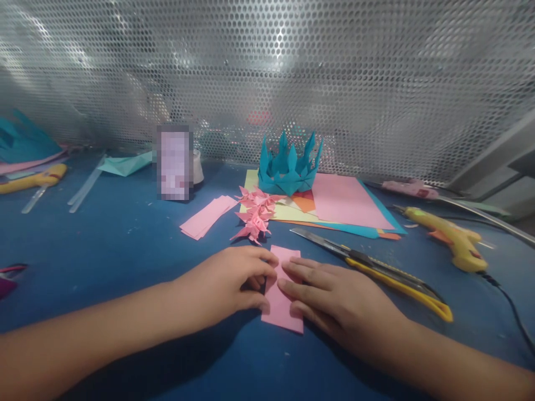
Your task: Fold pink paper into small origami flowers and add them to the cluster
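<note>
A narrow pink paper strip [283,312] lies flat on the blue table, its long side pointing away from me. My left hand [228,275] rests at the strip's left edge, fingers bent and thumb apart, with fingertips touching the paper. Across the strip's right side lies my right hand [334,295], its fingers stretched out and pressing flat on it. Just beyond the strip sits a cluster of folded pink paper pieces [254,214] with pointed tips. A small stack of pink paper strips [208,217] is left of that cluster.
A yellow-handled box cutter [376,267] lies with its blade out beside my right hand. Farther right is a yellow glue gun [449,234] with a cord. A blue paper crown [290,167] stands on coloured sheets [351,200]. A blurred phone-like screen [174,164] stands at back left.
</note>
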Tool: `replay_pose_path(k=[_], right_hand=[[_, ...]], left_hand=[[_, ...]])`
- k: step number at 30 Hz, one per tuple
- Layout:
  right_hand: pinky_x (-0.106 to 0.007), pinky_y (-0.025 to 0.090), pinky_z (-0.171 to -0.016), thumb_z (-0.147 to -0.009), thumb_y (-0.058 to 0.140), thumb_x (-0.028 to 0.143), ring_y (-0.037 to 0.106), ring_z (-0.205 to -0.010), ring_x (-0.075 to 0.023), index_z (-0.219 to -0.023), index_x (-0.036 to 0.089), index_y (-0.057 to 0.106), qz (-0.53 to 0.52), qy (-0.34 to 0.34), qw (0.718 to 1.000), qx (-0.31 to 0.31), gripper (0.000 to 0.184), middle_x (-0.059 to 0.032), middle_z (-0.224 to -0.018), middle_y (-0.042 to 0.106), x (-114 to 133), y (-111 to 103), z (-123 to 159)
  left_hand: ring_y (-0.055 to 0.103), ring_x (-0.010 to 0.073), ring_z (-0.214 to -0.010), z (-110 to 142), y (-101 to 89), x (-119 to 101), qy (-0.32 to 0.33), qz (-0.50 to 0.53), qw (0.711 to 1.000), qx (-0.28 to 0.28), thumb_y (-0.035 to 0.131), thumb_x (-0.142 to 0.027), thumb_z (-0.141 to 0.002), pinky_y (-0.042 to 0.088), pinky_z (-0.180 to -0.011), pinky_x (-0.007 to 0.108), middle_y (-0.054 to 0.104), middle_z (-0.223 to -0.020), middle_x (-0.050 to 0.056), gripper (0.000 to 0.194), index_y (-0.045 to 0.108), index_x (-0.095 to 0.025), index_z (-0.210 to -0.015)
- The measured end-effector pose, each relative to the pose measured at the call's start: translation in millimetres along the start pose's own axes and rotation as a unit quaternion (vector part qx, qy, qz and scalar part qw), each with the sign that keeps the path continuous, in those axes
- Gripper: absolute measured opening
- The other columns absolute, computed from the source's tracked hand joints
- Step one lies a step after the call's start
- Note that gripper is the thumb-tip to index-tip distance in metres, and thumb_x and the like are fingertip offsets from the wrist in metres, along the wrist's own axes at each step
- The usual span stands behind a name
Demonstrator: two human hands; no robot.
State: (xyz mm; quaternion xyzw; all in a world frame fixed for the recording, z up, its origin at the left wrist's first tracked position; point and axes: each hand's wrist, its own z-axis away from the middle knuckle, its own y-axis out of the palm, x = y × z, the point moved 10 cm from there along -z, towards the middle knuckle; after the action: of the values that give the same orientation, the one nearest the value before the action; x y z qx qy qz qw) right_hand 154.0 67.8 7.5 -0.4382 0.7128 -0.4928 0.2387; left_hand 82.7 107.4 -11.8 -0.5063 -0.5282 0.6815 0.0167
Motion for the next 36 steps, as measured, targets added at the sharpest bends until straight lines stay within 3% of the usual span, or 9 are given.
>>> replay_pose_path(k=[7, 13, 20, 28, 36], right_hand=[[-0.034, 0.054, -0.086, -0.092, 0.042, 0.024, 0.065, -0.098, -0.0225, -0.101, 0.014, 0.068, 0.015, -0.004, 1.000, 0.012, 0.029, -0.0113, -0.103, 0.071, 3.5, 1.8, -0.9], [-0.033, 0.053, -0.087, -0.093, 0.041, 0.024, 0.063, -0.100, -0.0216, -0.098, 0.014, 0.068, 0.009, -0.013, 1.000, -0.004, 0.029, -0.0104, -0.099, 0.070, 6.1, -1.9, 0.2], [-0.034, 0.047, -0.065, -0.093, 0.042, 0.019, 0.056, -0.067, -0.0190, -0.068, 0.015, 0.064, 0.078, 0.015, 0.997, -0.007, 0.033, -0.0058, -0.069, 0.065, -4.7, -6.7, 0.8], [-0.030, 0.030, -0.053, -0.093, 0.035, 0.012, 0.039, -0.056, -0.0157, -0.060, 0.017, 0.055, 0.078, -0.072, 0.994, 0.012, 0.039, -0.0015, -0.057, 0.052, 28.0, 4.0, 4.4], [-0.028, 0.033, -0.056, -0.093, 0.039, 0.016, 0.041, -0.060, -0.0155, -0.064, 0.017, 0.056, 0.028, -0.088, 0.995, 0.026, 0.034, -0.0012, -0.060, 0.052, 29.1, 6.5, 5.4]], left_hand=[[0.059, 0.0108, -0.067, -0.6, 2.8, 6.3, -0.030, 0.029, 0.999, 0.004, 0.071, -0.025, -0.069, 0.051, -0.067, 0.024, 0.060, -0.114, 0.006, 0.020, 0.068, -0.018, -0.087], [0.059, 0.0180, -0.088, 2.2, 5.8, -3.8, -0.006, -0.028, 0.999, 0.025, 0.066, -0.019, -0.074, 0.047, -0.078, 0.029, 0.058, -0.113, 0.006, 0.015, 0.066, -0.018, -0.090], [0.057, 0.0221, -0.100, 2.5, 10.5, -9.4, 0.006, -0.061, 0.997, 0.043, 0.061, -0.020, -0.080, 0.045, -0.084, 0.034, 0.055, -0.115, 0.009, 0.008, 0.064, -0.017, -0.087], [0.057, 0.0231, -0.100, 6.8, 7.8, -21.6, 0.056, -0.086, 0.995, 0.012, 0.060, -0.016, -0.080, 0.046, -0.083, 0.033, 0.058, -0.110, 0.010, 0.011, 0.064, -0.016, -0.091], [0.057, 0.0223, -0.098, 8.9, 13.0, -26.2, 0.086, -0.117, 0.989, 0.014, 0.054, -0.014, -0.084, 0.044, -0.083, 0.033, 0.060, -0.117, 0.012, 0.015, 0.064, -0.013, -0.096]])
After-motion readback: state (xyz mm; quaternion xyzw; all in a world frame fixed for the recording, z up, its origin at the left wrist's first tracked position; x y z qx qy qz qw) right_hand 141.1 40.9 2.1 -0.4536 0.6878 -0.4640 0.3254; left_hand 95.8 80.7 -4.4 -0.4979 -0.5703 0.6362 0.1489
